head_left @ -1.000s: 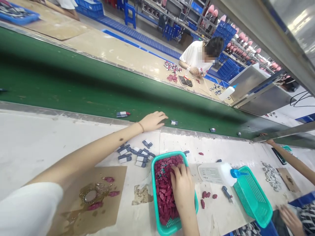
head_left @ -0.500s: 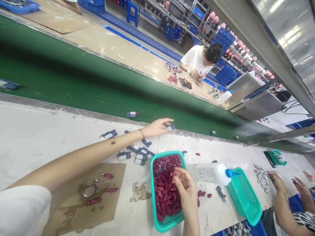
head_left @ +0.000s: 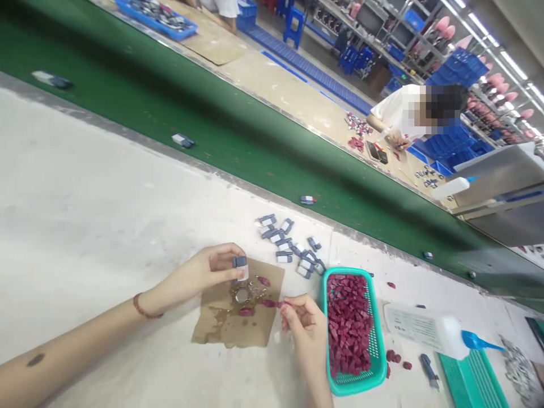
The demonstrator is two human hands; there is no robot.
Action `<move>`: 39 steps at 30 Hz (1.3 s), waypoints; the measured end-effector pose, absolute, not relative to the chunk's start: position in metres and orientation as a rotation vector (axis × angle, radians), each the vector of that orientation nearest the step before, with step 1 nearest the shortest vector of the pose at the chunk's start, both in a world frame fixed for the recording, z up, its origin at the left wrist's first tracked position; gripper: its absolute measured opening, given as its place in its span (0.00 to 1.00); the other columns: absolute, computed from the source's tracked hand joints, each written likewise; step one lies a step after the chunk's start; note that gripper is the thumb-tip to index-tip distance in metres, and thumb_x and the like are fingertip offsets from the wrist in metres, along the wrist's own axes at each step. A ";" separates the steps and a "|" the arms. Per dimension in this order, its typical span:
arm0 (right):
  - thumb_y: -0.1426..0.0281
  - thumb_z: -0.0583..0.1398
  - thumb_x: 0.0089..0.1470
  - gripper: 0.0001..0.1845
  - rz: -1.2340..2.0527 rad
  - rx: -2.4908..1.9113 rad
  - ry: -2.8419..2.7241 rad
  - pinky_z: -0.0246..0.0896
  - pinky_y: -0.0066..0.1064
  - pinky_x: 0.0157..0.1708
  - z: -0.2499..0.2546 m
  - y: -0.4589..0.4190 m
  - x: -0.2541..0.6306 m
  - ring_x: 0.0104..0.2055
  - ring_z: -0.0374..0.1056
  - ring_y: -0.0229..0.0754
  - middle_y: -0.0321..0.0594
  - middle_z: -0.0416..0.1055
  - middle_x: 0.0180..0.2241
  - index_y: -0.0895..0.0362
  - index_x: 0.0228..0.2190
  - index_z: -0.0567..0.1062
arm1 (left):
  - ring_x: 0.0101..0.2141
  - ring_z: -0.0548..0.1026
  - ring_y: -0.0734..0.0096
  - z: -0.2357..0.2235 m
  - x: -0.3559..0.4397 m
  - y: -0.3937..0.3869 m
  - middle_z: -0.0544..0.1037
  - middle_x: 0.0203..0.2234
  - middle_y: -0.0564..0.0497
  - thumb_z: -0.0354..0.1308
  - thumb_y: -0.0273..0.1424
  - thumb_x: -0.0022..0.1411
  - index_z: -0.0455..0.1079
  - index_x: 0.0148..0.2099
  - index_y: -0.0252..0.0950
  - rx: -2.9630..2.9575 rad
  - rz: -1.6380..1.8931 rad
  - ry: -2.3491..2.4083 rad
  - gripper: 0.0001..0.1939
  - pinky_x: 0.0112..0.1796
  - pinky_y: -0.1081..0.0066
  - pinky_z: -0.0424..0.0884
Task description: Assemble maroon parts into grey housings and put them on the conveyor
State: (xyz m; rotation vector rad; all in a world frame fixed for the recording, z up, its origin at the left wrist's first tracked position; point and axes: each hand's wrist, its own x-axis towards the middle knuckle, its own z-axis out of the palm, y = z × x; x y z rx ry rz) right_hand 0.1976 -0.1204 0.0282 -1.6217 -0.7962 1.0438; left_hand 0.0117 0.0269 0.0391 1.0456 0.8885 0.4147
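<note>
Over the cardboard sheet, my left hand is closed on a small dark-blue and white plastic part. Just below it on the wet, stained cardboard is a small round dish with clear liquid around it. Between the thumb and fingertips of my right hand is a small dark red piece, at the cardboard's right edge. A few similar red pieces lie around the dish. To the right of my right hand stands a green basket of red pieces.
A pile of dark-blue and white parts lies behind the cardboard. The green conveyor belt carries several parts. A white bottle with a blue tip lies at right by another green basket. A co-worker sits across the belt.
My left hand has come back from the belt's edge to above the cardboard. My right hand has left the basket for the cardboard with a red piece. The camera view has turned.
</note>
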 end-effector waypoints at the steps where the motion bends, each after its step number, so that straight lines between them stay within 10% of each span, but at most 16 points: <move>1: 0.60 0.63 0.52 0.12 1.019 -1.677 -0.877 0.59 0.24 0.20 0.025 -0.116 0.192 0.20 0.65 0.35 0.35 0.71 0.19 0.57 0.27 0.76 | 0.29 0.72 0.70 0.037 0.006 0.025 0.76 0.28 0.53 0.70 0.39 0.45 0.69 0.36 0.37 1.040 0.440 0.901 0.19 0.30 0.74 0.69; 16: 0.67 0.50 0.65 0.19 0.562 -1.778 -1.841 0.59 0.27 0.24 0.013 -0.079 0.149 0.24 0.66 0.39 0.37 0.70 0.22 0.55 0.24 0.71 | 0.37 0.76 0.63 -0.002 -0.014 0.016 0.79 0.34 0.49 0.73 0.37 0.42 0.73 0.39 0.35 0.723 0.437 0.794 0.21 0.40 0.65 0.73; 39: 0.55 0.60 0.54 0.21 0.832 -1.785 -0.933 0.52 0.23 0.14 0.030 -0.082 0.152 0.15 0.58 0.33 0.31 0.64 0.14 0.56 0.20 0.68 | 0.36 0.80 0.60 0.008 -0.014 -0.001 0.83 0.38 0.46 0.62 0.37 0.54 0.77 0.39 0.37 1.177 0.503 0.852 0.12 0.37 0.69 0.77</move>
